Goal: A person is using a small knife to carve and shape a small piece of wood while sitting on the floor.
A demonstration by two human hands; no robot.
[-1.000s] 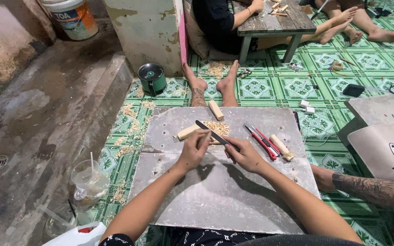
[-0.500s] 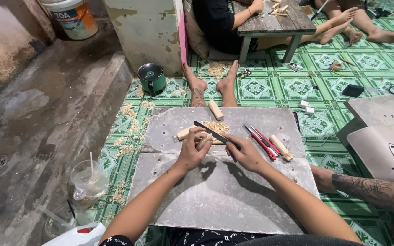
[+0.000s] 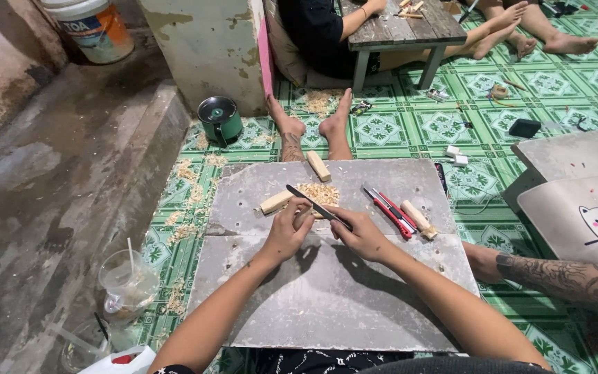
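Note:
My right hand [image 3: 360, 232] grips a dark-bladed knife [image 3: 307, 199] whose blade points up and to the left. My left hand [image 3: 291, 226] holds a small piece of wood against the blade, mostly hidden by its fingers. Both hands hover over a grey board [image 3: 327, 305] that rests across my lap. A pile of wood shavings [image 3: 318, 192] lies just beyond the hands. A pale wood block [image 3: 275, 202] lies left of the shavings and another block [image 3: 318, 165] near the board's far edge.
Two red utility knives [image 3: 390, 208] and a short wooden stick [image 3: 419, 219] lie right of my hands. My bare feet [image 3: 313, 131] stick out beyond the board. A green tin [image 3: 220, 118], a plastic cup [image 3: 128, 282], a tattooed arm [image 3: 562, 277] and a seated person at a low table [image 3: 403, 31] surround me.
The knife and my hands have shifted slightly against the wood piece; otherwise the scene is the same.

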